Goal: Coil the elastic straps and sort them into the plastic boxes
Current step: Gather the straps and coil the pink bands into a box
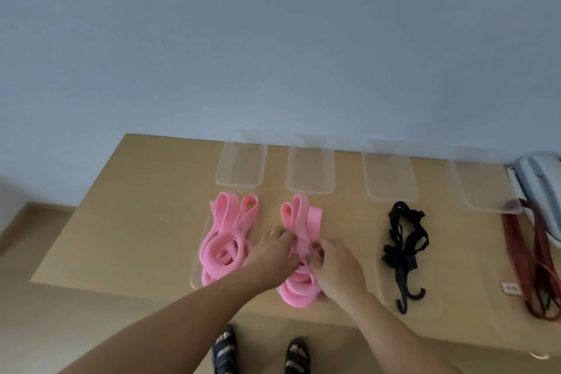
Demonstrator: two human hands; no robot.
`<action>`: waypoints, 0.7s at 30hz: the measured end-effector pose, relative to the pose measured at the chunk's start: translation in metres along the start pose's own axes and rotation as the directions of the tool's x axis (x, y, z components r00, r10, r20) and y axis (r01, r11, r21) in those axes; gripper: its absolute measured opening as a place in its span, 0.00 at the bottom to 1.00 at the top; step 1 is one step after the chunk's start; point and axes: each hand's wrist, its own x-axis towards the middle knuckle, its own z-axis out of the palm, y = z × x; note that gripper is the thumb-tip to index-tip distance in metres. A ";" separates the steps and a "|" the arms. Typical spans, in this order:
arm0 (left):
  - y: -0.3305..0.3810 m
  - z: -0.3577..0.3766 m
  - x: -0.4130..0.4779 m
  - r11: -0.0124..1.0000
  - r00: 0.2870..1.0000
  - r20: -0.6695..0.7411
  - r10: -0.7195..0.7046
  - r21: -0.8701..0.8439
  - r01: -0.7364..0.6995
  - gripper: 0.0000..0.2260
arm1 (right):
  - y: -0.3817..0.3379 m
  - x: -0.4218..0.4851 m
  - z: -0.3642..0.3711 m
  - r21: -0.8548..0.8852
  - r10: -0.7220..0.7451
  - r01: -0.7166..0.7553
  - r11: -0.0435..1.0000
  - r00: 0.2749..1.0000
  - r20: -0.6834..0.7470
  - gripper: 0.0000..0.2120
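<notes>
A wooden table fills the lower half of the frame, under a blue-grey wall. Along its far edge stand four clear boxes: box one, box two, box three and box four, all without straps inside.

Left of centre lies a pink strap, partly coiled, its loops fanned toward box one; it seems to rest on a clear lid or tray. Just right of it, in the middle of the frame, a second pink strap lies below box two. The left hand covers its left side, fingers curled and pinching the band; the right hand meets it from the right, fingertips pinching the same band at the centre knot.

Further right a black strap with hooks lies below box three. At the right edge a red cord trails down the table beside a pale phone. Sandalled feet show at the bottom.
</notes>
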 end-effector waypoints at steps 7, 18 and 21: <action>-0.004 -0.012 -0.018 0.999 1.000 0.005 -0.019 -0.047 0.020 0.22 | -0.014 0.000 -0.014 -0.052 -0.116 0.113 0.992 0.991 -0.063 0.11; -0.070 -0.089 -0.134 0.948 0.883 -0.353 -0.309 -0.192 0.255 0.24 | -0.151 -0.014 -0.010 -0.074 -0.484 0.486 0.871 0.874 0.041 0.18; -0.107 -0.103 -0.202 0.907 0.802 -0.428 -0.416 -0.254 0.336 0.25 | -0.214 -0.046 0.011 -0.018 -0.586 0.590 0.807 0.804 0.102 0.22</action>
